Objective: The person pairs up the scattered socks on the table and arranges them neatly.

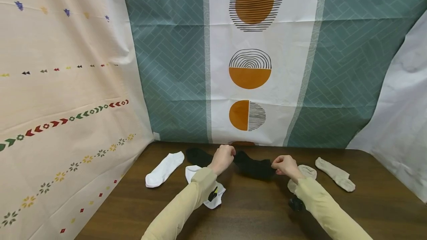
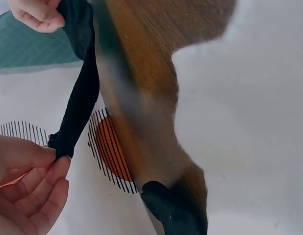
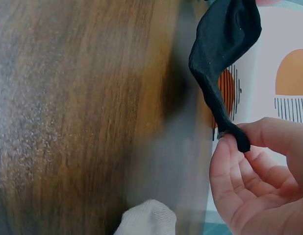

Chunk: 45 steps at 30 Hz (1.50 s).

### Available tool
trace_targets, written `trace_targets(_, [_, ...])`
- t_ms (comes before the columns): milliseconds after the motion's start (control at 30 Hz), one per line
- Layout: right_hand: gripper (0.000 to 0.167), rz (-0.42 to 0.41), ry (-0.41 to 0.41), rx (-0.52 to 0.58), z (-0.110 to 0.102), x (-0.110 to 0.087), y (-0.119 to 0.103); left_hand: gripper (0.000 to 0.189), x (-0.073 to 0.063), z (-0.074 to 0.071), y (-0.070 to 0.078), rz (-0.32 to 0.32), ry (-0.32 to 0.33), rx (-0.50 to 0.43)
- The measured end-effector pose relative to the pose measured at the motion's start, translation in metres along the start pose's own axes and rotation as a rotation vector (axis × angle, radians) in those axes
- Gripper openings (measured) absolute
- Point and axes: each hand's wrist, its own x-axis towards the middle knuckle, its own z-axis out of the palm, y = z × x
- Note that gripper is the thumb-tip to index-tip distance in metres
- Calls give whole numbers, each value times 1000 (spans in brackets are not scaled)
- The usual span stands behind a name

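A black sock [image 1: 254,166] hangs stretched between both hands above the back of the table. My left hand [image 1: 222,158] pinches one end between thumb and fingertips, as the left wrist view shows with the sock [image 2: 83,93] running up from the hand [image 2: 31,188]. The other end is pinched by my right hand [image 1: 286,166]; in the right wrist view the thumb and fingers of that hand [image 3: 262,181] grip the narrow tip of the sock [image 3: 220,54]. Another black sock [image 1: 197,156] lies on the table behind my left hand, partly hidden by it.
On the left lies a white sock [image 1: 165,169]; a second white sock [image 1: 215,201] is partly under my left forearm. To the right are a beige sock [image 1: 335,174] and another [image 1: 307,171] partly behind my right wrist. Patterned cloth [image 1: 173,66] hangs behind the wooden table [image 1: 253,210].
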Motion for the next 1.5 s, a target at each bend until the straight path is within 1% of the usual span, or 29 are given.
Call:
trace_targets(133, [6,-5,-12,1,-3,-1,1,15,-3,-4,3,15,11,-2])
trace_targets(367, [6,-14,-25,-1,-8,-1,0,14,-9,-8,5,38,8,3])
trace_targets(467, [7,-26,-35,-14,-10,-2,1,14,-11,-8,6,50,16,11])
trace_targets(600, [8,-27,-28,-30,-12,-4,1,14,-13,-6,5,58,14,25])
trace_targets(733, [6,-26,-30,-30,-12,-6,1,13,-16,-4,7,61,-1,32])
trace_targets(1033, [7,-48,-47,-38,-16,-12,1,11,-24,-8,12,65,-23,39])
trace_targets(1167, [6,-47,-62,-35,-17,-14,4,11,-28,-7,13,53,-49,53])
trace_targets(1500, [4,-60,-62,-46,-18,-17,5,13,-30,-6,14,48,-88,56])
